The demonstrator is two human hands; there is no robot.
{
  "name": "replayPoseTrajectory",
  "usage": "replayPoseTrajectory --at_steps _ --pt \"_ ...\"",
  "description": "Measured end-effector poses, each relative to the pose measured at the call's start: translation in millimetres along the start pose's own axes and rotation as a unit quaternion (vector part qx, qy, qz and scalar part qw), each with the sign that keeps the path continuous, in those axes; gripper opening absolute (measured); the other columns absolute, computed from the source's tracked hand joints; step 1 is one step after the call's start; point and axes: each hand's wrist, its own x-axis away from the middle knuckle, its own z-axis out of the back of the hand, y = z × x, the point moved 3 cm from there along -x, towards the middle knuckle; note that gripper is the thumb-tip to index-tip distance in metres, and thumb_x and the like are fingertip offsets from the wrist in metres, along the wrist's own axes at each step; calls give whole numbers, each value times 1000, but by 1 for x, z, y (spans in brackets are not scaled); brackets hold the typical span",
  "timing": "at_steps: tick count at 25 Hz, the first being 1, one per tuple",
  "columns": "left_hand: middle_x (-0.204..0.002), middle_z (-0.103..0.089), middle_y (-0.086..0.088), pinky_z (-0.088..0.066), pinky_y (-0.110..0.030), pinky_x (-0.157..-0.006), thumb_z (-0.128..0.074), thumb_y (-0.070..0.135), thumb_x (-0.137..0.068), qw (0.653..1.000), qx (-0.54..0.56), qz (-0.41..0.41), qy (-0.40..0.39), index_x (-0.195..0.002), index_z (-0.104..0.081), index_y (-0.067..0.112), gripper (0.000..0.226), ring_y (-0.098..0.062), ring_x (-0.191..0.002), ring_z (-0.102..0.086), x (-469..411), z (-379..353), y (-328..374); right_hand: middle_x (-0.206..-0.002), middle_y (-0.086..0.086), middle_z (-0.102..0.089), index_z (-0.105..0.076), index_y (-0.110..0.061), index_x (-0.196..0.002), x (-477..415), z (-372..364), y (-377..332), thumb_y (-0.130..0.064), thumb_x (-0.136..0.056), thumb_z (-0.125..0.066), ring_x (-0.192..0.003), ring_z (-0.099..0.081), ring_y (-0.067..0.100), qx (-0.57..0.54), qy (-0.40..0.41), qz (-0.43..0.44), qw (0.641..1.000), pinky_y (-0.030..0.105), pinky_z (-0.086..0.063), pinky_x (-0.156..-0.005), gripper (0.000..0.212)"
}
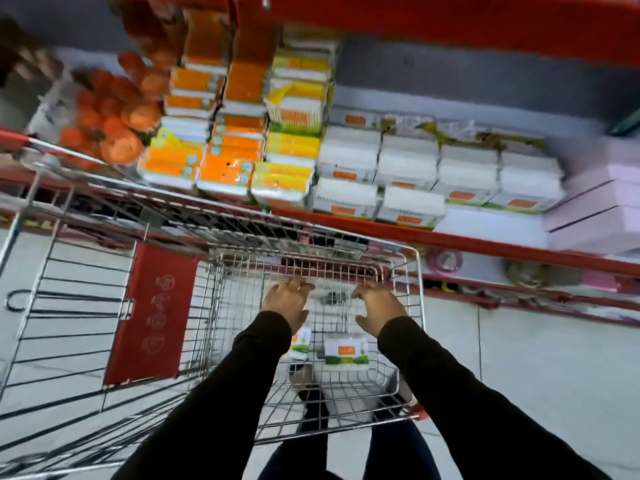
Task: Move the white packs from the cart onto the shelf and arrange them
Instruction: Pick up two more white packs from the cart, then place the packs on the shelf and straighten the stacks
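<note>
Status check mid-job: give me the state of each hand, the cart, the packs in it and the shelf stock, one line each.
Left hand: inside the cart, open, holding nothing.
Right hand: inside the cart, fingers spread, holding nothing.
Cart: nearly empty.
Packs in cart: two visible, lying on the bottom, one partly hidden by the left arm.
White packs on shelf: stacked in rows.
Shelf: bare gap at front right of the white packs.
</note>
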Motion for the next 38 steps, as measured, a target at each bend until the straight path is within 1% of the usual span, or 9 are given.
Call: replayPoseTrajectory --at_steps 3,8,13,17,20,22,26,32,38 --pt "-153 -31 -6 -39 -41 -112 -59 34 -94 995 -22 17 -91 -150 -33 18 64 -30 -140 -34 -11 -60 -16 -135 8 -49 -55 -14 -135 -21 -62 6 -22 -88 -69 -127 -48 30 52 -87 1 995 38 -46 -105 49" --pt "-166 -7 -6 -15 -43 -125 -57 31 -96 979 -65 25 -191 -154 -21 17 70 -31 -153 -6 -35 -131 -27 -140 13 -47 -48 -7 -138 -45 -128 19 -27 -88 -66 -129 -45 32 102 -158 7 982 40 -44 -106 57" --pt "-159 -29 -8 -27 -35 -118 -58 23 -95 985 -54 -10 -163 -146 -31 9 59 -25 -150 -22 -41 -137 -21 -134 11 -51 -47 -9 -132 -44 -143 27 -16 -84 -73 -124 -52 30 64 -157 22 985 35 -45 -100 55" --pt "-136 -55 -13 -48 -40 -100 -68 24 -90 975 -21 -2 -219 -138 -36 7 60 -32 -123 -56 -28 -126 -22 -126 9 -62 -54 -14 -123 -34 -132 25 -18 -84 -73 -113 -61 29 69 -188 13 980 33 -49 -89 44" --pt "-125 -61 -11 -57 -43 -88 -70 21 -89 988 2 34 -151 -142 -31 13 66 -31 -110 -64 -12 -109 -21 -128 10 -62 -45 -16 -138 -20 -112 18 -22 -84 -75 -115 -62 31 58 -141 0 988 37 -52 -90 62" --pt "-126 -60 -9 -58 -41 -88 -68 20 -89 994 7 50 -100 -146 -31 17 67 -28 -110 -63 -2 -87 -17 -129 8 -63 -51 -19 -136 -9 -91 12 -22 -84 -74 -117 -61 28 57 -102 -3 993 36 -52 -94 57" --pt "-126 -57 -4 -56 -38 -93 -69 21 -88 997 5 67 -36 -131 -52 17 46 -24 -115 -58 20 -24 -3 -124 6 -64 -63 -19 -126 24 -29 0 -24 -83 -76 -114 -62 27 40 -42 4 998 36 -52 -93 45" --pt "-137 -49 -6 -55 -39 -94 -72 27 -88 995 7 96 34 -133 -54 13 51 -28 -118 -57 59 62 36 -127 4 -63 -68 -24 -123 81 67 3 -22 -81 -76 -119 -58 25 31 58 36 997 37 -53 -94 43" --pt "-144 -39 -6 -54 -40 -93 -62 15 -94 993 -17 65 99 -136 -52 14 43 -30 -119 -54 71 121 104 -122 5 -62 -70 -26 -121 130 147 51 -23 -80 -76 -115 -61 26 54 151 20 987 36 -54 -93 41"
